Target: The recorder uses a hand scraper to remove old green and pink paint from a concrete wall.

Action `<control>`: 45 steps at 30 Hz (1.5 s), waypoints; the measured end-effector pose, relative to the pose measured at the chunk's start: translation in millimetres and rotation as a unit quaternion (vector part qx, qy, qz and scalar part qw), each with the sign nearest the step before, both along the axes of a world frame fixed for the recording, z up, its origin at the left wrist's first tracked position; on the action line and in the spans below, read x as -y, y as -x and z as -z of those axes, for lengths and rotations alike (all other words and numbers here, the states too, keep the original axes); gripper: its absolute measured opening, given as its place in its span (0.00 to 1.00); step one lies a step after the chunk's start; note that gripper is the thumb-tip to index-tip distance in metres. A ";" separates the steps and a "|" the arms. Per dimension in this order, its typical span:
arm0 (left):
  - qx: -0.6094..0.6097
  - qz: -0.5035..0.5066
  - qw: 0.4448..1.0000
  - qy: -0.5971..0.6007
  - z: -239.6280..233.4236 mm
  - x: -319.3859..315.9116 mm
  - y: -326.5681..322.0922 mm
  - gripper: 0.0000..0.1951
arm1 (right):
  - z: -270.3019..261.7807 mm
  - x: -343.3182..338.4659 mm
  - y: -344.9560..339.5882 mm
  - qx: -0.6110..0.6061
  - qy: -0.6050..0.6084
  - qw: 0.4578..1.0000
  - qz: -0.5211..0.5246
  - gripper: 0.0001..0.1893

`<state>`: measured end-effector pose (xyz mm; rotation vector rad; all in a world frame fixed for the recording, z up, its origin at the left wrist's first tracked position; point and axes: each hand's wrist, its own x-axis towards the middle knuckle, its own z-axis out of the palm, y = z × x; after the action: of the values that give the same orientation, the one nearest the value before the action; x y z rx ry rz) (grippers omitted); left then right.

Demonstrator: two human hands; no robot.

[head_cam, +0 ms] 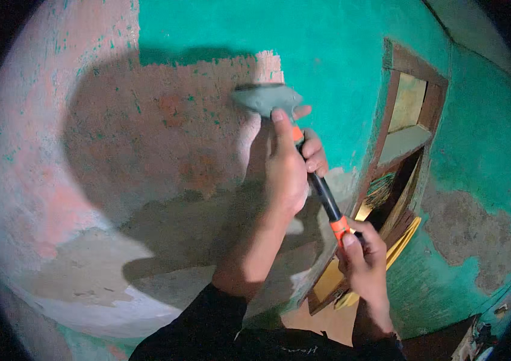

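A wall scraper with a wide grey head and a black shaft with orange bands is in both my hands. My left hand wraps the upper shaft, its thumb reaching up onto the head. Lower down, my right hand grips the handle at the orange section. The slightly blurred head is in front of the border between the green paint and a stripped, pinkish patch of wall. Whether its blade touches the wall, I cannot tell.
To the right is a wooden door frame with a small pane above and a partly open gap below. Yellow material hangs at its lower side. Grey plaster shows on the lower wall. My shadow darkens the stripped patch.
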<state>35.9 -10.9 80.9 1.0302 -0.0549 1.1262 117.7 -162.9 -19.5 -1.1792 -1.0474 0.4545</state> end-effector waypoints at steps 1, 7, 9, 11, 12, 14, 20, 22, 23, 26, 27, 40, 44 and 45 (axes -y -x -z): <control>-0.001 0.000 1.000 0.001 -5.8 -2.0 -1.6 0.28 | -7.3 -0.5 2.1 -0.017 0.012 1.000 -0.001 0.13; 0.022 0.000 1.000 -0.010 -6.9 -4.3 -4.9 0.27 | -1.5 -2.5 -3.8 0.038 0.001 0.999 0.016 0.13; 0.026 0.007 1.000 -0.014 -6.9 -6.6 -8.4 0.28 | -0.3 1.5 0.9 0.000 0.003 1.000 0.000 0.12; 0.029 0.010 0.999 -0.016 -14.7 -9.6 -11.3 0.28 | -16.2 -8.1 -9.5 0.034 -0.004 0.999 0.016 0.12; 0.040 -0.007 0.999 -0.019 -27.7 -10.8 -10.8 0.28 | -27.0 -10.0 -8.6 0.002 0.007 1.000 -0.001 0.12; 0.059 -0.022 0.998 -0.028 -37.7 -8.0 -5.4 0.28 | -25.6 -9.8 -3.9 0.030 -0.011 1.000 0.001 0.12; 0.035 0.012 0.999 -0.006 -14.2 -6.3 -15.7 0.27 | -7.4 -4.8 -12.1 0.037 -0.007 0.999 0.022 0.12; 0.047 -0.028 0.998 -0.025 -35.2 -8.9 -8.9 0.27 | -33.7 -11.0 -7.8 0.009 -0.011 1.000 -0.002 0.12; 0.046 -0.034 0.998 -0.022 -33.5 -8.3 -3.6 0.27 | -32.3 -10.6 -4.6 0.008 -0.008 1.000 -0.007 0.12; 0.060 -0.004 0.998 -0.020 -16.8 -4.2 -8.1 0.28 | -15.3 -5.9 -11.5 0.082 -0.019 0.996 0.022 0.12; 0.062 -0.003 0.998 -0.025 -10.6 -3.9 -6.5 0.28 | -8.8 0.5 -6.9 0.057 0.007 0.998 0.022 0.12; 0.015 -0.003 1.000 0.000 7.6 -9.4 -10.6 0.31 | 17.4 -4.7 -12.9 0.040 0.009 0.999 -0.011 0.13; 0.035 0.005 0.999 -0.035 -5.7 -16.3 -13.9 0.30 | 5.5 -19.7 -17.6 0.065 -0.039 0.997 -0.001 0.13; 0.031 0.000 0.999 -0.038 -6.4 -16.7 -13.0 0.31 | 4.8 -21.0 -18.4 0.064 -0.047 0.997 -0.008 0.13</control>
<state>48.9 5.8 87.3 1.0616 -0.1475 1.1643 136.2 -141.8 -24.3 -1.1288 -1.1761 0.3426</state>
